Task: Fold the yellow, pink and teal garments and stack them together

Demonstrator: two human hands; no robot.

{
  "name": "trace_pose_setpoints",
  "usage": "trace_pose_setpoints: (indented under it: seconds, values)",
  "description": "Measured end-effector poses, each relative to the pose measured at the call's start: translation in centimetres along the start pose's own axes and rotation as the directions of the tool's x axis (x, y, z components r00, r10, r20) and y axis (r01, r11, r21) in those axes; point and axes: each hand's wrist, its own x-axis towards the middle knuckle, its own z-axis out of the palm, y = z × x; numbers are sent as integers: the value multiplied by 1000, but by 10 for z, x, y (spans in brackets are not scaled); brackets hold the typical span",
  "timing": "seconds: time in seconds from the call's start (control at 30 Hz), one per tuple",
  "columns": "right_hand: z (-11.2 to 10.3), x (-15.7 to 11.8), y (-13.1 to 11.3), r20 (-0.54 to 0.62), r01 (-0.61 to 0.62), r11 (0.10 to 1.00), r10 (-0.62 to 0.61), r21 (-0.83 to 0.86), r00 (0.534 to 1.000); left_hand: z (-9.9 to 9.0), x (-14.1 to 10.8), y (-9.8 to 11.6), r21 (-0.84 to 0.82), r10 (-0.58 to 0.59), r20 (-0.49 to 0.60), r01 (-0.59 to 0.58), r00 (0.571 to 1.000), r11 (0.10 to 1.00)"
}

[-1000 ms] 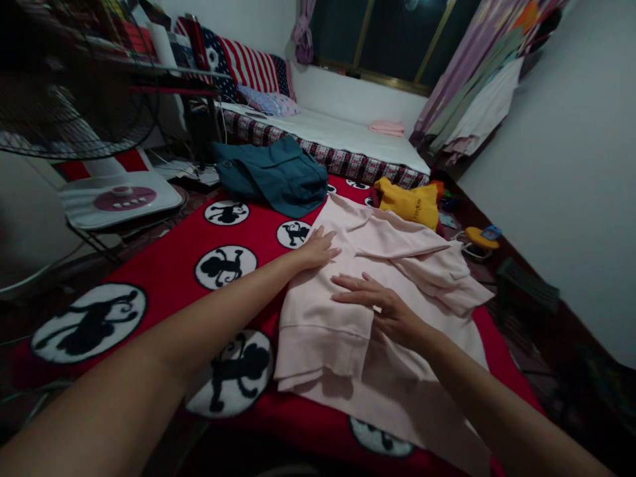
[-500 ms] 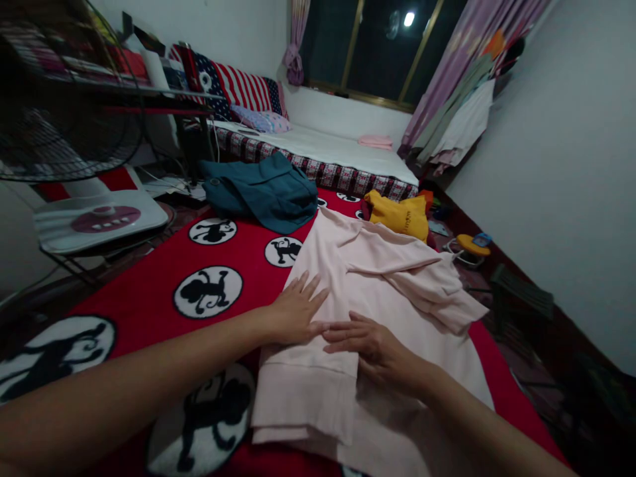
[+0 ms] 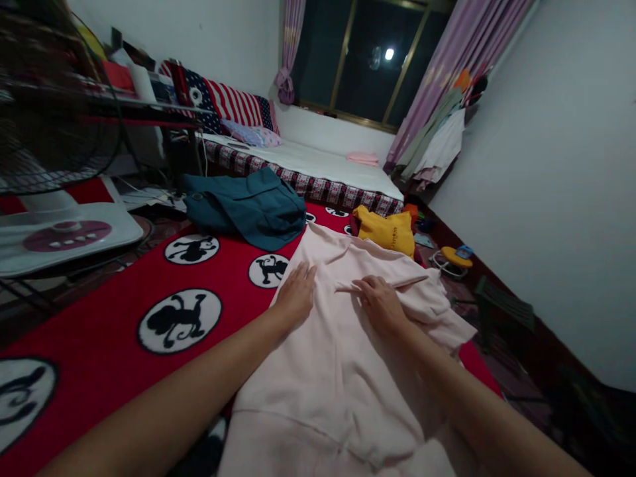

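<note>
A pale pink sweatshirt (image 3: pixel 318 371) lies spread and wrinkled on the red blanket (image 3: pixel 114 331) with black monkey figures in white circles. My left hand (image 3: pixel 297 291) rests palm down on its left edge, fingers stretched out and holding nothing. To the right, my right hand (image 3: pixel 381 303) is at a raised fold of the sweatshirt, fingers bent and closed on the cloth. The fold points left from my fingertips. A wide band at the bottom of the sweatshirt runs out of the near edge of view.
Beyond the sweatshirt lie a folded teal garment (image 3: pixel 248 205) and a folded yellow garment (image 3: pixel 385 228). A fan (image 3: pixel 50 146) and a white chair (image 3: pixel 69 232) stand at left. A bed (image 3: pixel 308 159) lies beneath the window; a yellow stool (image 3: pixel 456 257) is at right.
Both hands have moved forward, farther apart, up the sweatshirt. The folded-in part near me now lies opened out. My right hand has closed on a fold. The view has shifted slightly.
</note>
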Motion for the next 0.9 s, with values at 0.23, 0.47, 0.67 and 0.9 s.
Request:
trace_pose_setpoints:
  seconds: [0.23,0.47,0.67,0.9]
  values:
    - [-7,19,20,-170,-52,999,52,5,984,2,-10,0,-10,11,56,-11,998,1000]
    - [3,63,43,16,-347,930,348,118,937,2,-15,9,68,39,140,-49,989,996]
    - [20,118,56,-15,-394,919,394,-6,919,3,-15,8,74,38,143,-49,989,996]
    - [31,120,76,-60,-551,831,548,-77,835,4,-15,10,51,29,137,-36,990,998]
